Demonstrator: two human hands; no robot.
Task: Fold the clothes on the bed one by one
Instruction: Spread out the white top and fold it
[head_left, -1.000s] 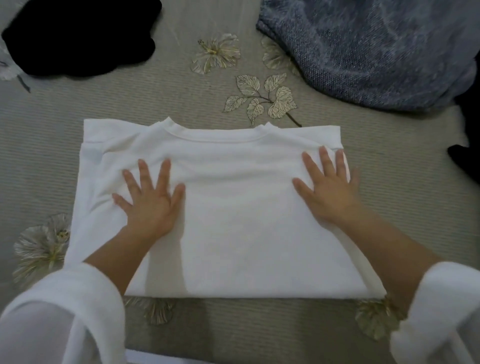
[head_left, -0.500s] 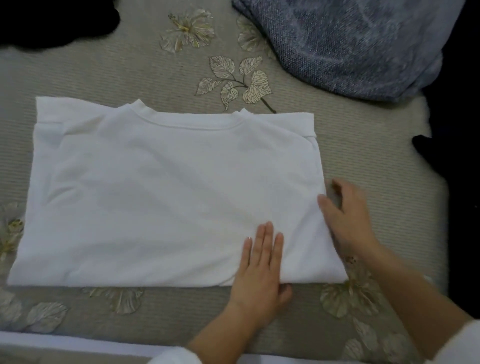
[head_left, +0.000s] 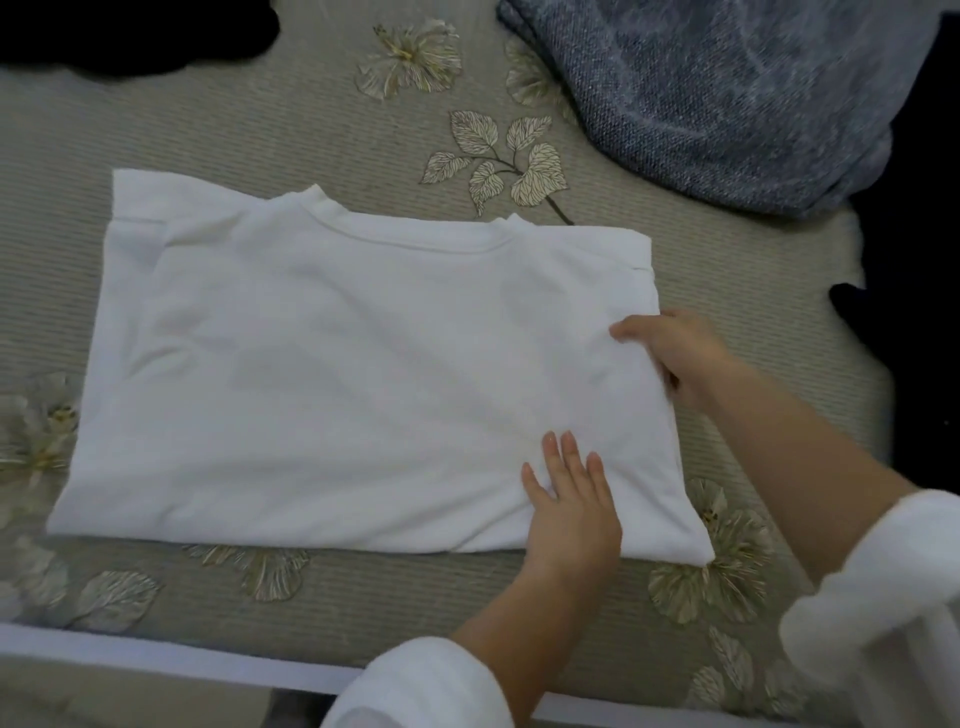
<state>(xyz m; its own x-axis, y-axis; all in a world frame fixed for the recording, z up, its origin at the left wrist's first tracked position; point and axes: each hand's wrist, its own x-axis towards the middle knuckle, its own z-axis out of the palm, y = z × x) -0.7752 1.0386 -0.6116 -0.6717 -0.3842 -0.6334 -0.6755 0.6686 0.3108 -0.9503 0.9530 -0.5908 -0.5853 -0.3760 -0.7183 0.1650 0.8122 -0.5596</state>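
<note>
While the white shirt (head_left: 337, 374) lies folded in a wide rectangle across the middle of the frame on the leaf-patterned bed cover (head_left: 260, 130), collar toward the top, the left hand (head_left: 571, 509) presses flat on its lower right part, fingers straight and slightly spread. At the shirt's right edge the right hand (head_left: 675, 353) pinches the cloth, thumb on top and the other fingers tucked under the edge. A blue-grey knit garment (head_left: 727, 93) lies at upper right, a black garment (head_left: 130, 31) at upper left.
</note>
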